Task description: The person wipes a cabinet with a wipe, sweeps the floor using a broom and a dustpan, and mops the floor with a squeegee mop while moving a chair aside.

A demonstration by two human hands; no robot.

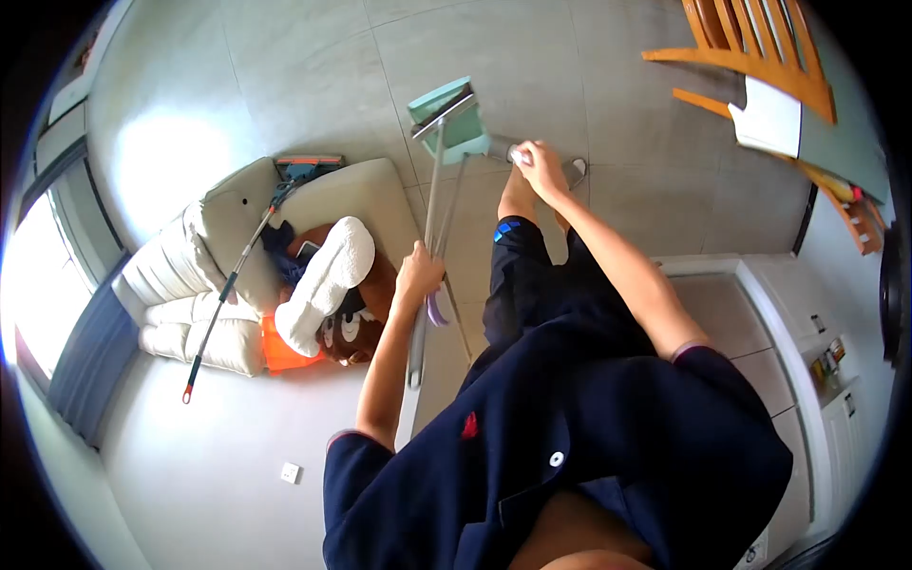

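My left hand [419, 274] is wrapped around the long grey handles of a broom [432, 204] and a mint-green dustpan [464, 128]. The broom's dark, narrow head lies across the dustpan's open pan near the floor. Beside the left hand, a purple curved piece [436, 310] hangs at the handles. My right hand [540, 171] is closed in front of my legs, just right of the dustpan. Something small and whitish shows at its fingertips, too small to name.
A cream sofa [366, 180] on the left holds a brown plush toy [347, 334], a white fluffy cushion [332, 275] and a long-handled mop [233, 275]. Wooden chairs [760, 62] and a table [841, 142] stand at upper right. Grey tiles cover the floor [313, 76].
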